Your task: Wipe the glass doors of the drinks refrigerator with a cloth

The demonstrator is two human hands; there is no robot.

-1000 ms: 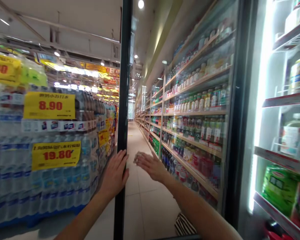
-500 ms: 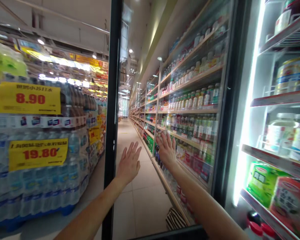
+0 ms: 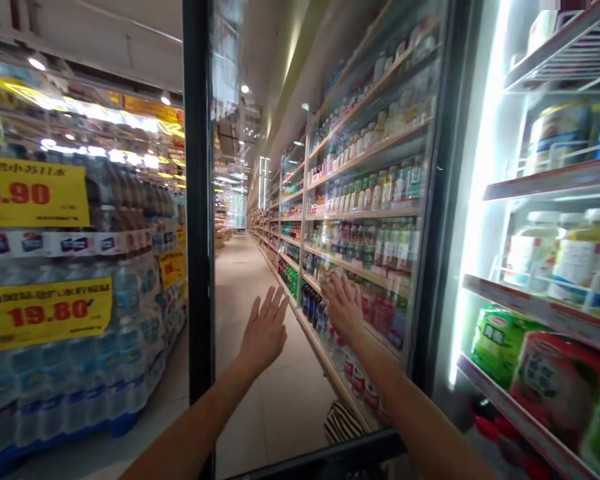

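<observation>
A framed glass door (image 3: 199, 220) stands swung out in front of me, beside a lit cooler. Both of my hands are raised to its pane with nothing visibly held. My left hand (image 3: 264, 330) is flat, fingers stretched out, over the left part of the glass. To its right, my right hand (image 3: 344, 308) has its fingers spread near the pane's middle. A pale patch at the right fingertips may be a reflection. Whether each palm touches the glass, I cannot tell exactly. Shelved bottles (image 3: 375, 190) show in the pane behind my hands.
At right, the cooler's shelves (image 3: 535, 303) hold white-capped bottles (image 3: 530, 253), a green pack (image 3: 500, 343) and a red pack (image 3: 555, 383). Stacked bottled water (image 3: 80, 373) with yellow price signs (image 3: 45, 313) is at left. A striped thing (image 3: 347, 421) shows low in the pane.
The door, bottle stack and cooler have shifted left in view. Both hands sit slightly further right across the pane, still spread.
</observation>
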